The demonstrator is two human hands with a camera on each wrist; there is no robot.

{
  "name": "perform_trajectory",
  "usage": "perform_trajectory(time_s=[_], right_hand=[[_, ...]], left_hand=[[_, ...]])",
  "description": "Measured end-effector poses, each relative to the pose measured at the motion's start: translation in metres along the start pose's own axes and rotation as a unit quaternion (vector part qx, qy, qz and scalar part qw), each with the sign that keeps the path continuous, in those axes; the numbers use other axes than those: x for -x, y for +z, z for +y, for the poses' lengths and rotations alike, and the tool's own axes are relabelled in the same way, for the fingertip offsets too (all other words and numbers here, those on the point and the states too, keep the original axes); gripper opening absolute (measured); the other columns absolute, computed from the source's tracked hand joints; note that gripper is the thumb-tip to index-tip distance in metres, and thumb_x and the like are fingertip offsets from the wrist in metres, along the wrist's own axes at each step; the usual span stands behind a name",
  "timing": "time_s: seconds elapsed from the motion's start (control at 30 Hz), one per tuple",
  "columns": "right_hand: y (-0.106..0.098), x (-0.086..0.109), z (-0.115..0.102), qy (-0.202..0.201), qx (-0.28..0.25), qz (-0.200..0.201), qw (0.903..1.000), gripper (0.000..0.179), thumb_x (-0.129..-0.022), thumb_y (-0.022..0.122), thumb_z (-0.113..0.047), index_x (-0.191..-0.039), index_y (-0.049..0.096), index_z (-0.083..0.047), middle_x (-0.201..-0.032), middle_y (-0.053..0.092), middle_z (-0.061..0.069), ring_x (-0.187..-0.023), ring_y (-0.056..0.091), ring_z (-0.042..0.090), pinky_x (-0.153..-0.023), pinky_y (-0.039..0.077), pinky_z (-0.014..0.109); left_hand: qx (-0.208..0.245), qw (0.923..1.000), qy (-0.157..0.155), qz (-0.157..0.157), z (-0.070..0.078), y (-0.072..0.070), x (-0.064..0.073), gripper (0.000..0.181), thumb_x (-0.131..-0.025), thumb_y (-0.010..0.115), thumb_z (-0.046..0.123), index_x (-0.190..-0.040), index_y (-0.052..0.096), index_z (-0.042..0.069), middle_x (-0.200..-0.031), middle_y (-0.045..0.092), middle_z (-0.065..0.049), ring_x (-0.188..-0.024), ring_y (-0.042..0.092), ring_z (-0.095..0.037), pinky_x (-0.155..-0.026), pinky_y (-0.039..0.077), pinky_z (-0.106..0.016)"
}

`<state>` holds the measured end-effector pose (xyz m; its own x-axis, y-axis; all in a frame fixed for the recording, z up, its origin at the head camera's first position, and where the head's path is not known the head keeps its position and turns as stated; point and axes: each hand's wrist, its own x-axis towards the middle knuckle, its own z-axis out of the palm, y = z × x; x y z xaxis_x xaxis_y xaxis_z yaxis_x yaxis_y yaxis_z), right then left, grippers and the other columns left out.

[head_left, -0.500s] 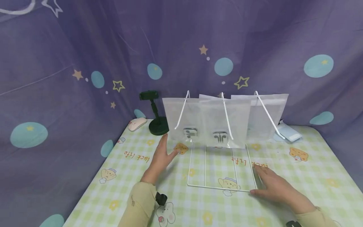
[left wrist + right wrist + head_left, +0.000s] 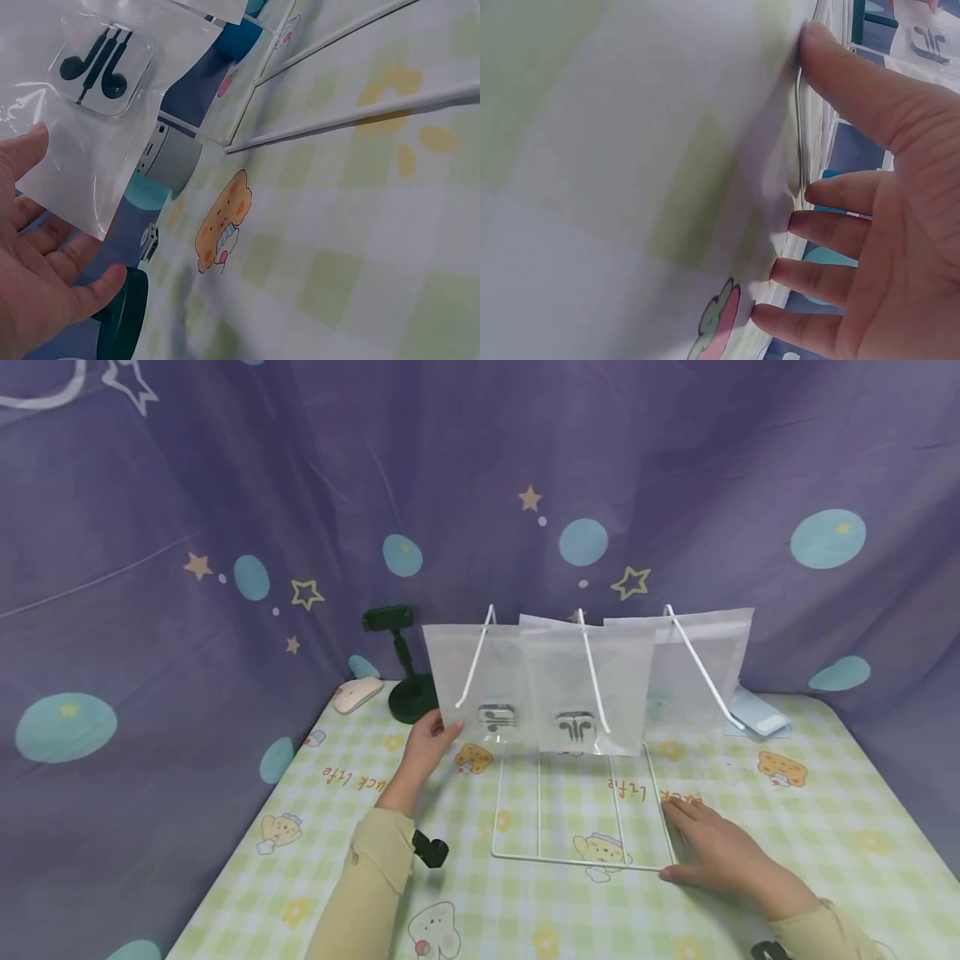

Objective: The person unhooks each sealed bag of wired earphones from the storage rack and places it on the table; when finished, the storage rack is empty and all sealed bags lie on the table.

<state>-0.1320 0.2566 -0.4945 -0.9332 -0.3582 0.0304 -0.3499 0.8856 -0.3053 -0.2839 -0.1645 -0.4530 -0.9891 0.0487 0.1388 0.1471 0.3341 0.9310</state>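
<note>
A white wire rack stands on the table, with three slanted prongs at its top. Frosted plastic bags hang from the prongs: a left bag, a middle bag and a right bag. Boxed wired earphones show through the left bag, and a second earphone box through the middle one. My left hand is at the left bag's lower corner, thumb in front and loosely bent fingers behind. Beside the rack's right base wire, my right hand rests with fingers extended, fingertips on the tablecloth.
A dark green stand rises just behind my left hand, next to a pale mouse. Behind the right bag lies a light blue packet. A grey cylinder shows behind the bags in the left wrist view. A purple curtain closes the back.
My left hand has moved forward to the left bag's lower corner, its fingers now going behind the bag. The right hand stays by the rack's base. The head view has shifted slightly.
</note>
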Motion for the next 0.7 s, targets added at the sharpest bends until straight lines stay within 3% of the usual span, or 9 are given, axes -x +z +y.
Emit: perform_trajectory(time_s=[0.3, 0.5, 0.6, 0.7], right_hand=[[0.001, 0.0, 0.0, 0.001, 0.0, 0.0, 1.0, 0.1, -0.066, 0.08, -0.059, -0.137, 0.05, 0.005, -0.139, 0.046, 0.03, -0.125, 0.041, 0.056, -0.095, 0.038, 0.065], [0.0, 0.001, -0.001, 0.002, -0.002, -0.001, 1.0, 0.098, -0.067, 0.081, -0.058, -0.137, 0.05, 0.004, -0.14, 0.046, 0.029, -0.126, 0.04, 0.056, -0.095, 0.038, 0.065], [-0.001, 0.001, -0.001, 0.0, 0.002, -0.001, 1.0, 0.098, -0.067, 0.081, -0.058, -0.137, 0.051, 0.004, -0.14, 0.046, 0.029, -0.125, 0.041, 0.056, -0.093, 0.039, 0.065], [-0.001, 0.001, -0.001, -0.002, 0.004, -0.001, 1.0, 0.098, -0.067, 0.08, -0.058, -0.137, 0.05, 0.004, -0.14, 0.047, 0.029, -0.125, 0.041, 0.056, -0.093, 0.04, 0.065]], left_hand=[[0.058, 0.9982, -0.012, -0.007, 0.001, 0.004, -0.008, 0.039, -0.095, 0.064, 0.011, -0.129, 0.057, -0.006, -0.127, 0.061, -0.023, -0.117, 0.058, -0.032, -0.098, 0.046, -0.039], [0.078, 0.9966, -0.025, 0.003, 0.0, 0.006, -0.007, 0.031, -0.094, 0.066, 0.011, -0.117, 0.063, -0.01, -0.115, 0.067, -0.022, -0.101, 0.064, -0.021, -0.085, 0.048, -0.024], [0.081, 0.9963, -0.032, -0.001, 0.007, 0.005, 0.001, 0.029, -0.095, 0.065, 0.013, -0.111, 0.064, -0.011, -0.108, 0.069, -0.021, -0.099, 0.065, -0.027, -0.083, 0.048, -0.026], [0.086, 0.9959, -0.029, 0.004, 0.011, 0.005, 0.008, 0.029, -0.095, 0.066, 0.015, -0.104, 0.067, -0.012, -0.099, 0.071, -0.019, -0.092, 0.064, -0.028, -0.084, 0.049, -0.036]])
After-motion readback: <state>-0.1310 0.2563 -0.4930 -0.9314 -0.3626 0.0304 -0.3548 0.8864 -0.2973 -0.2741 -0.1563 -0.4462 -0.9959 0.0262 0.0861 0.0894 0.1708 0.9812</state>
